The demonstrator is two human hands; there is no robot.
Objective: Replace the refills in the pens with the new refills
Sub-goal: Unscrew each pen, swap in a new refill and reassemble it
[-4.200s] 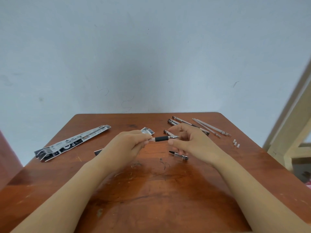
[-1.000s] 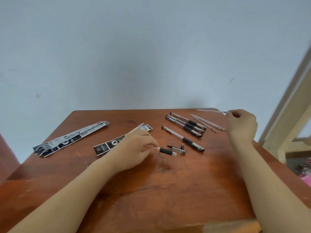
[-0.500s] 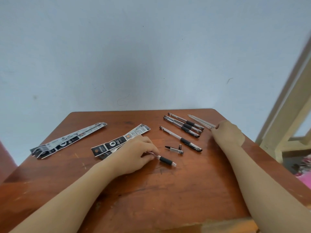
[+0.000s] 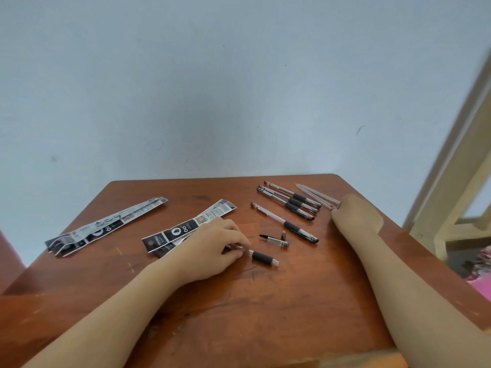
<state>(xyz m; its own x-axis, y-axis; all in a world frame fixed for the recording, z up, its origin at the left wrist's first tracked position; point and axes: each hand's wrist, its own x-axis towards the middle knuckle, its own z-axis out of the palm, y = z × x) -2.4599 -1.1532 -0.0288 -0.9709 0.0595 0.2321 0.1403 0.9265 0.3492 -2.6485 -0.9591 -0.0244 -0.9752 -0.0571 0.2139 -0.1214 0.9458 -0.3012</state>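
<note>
My left hand point(image 4: 216, 243) grips a clear pen barrel with a black grip point(image 4: 261, 256), which lies on the wooden table point(image 4: 265, 314) with its open end pointing right. A pen cap point(image 4: 275, 239) and a small tip piece point(image 4: 283, 235) lie just beyond it. A whole pen point(image 4: 285, 224) lies further back, and three more pens point(image 4: 289, 201) sit side by side behind that. My right hand point(image 4: 356, 216) rests knuckles-up at the near end of a bunch of thin loose refills point(image 4: 316, 196); its fingers are hidden.
Two flat black-and-white refill packs lie on the left half of the table, one under my left hand point(image 4: 186, 229) and one further left point(image 4: 106, 225). A pale wall stands behind the table. A cream wooden frame point(image 4: 457, 181) rises beyond the right edge.
My right hand, which held a thin refill up at the back right, has come down onto the table beside the loose refills. My left hand has lowered the barrel onto the table.
</note>
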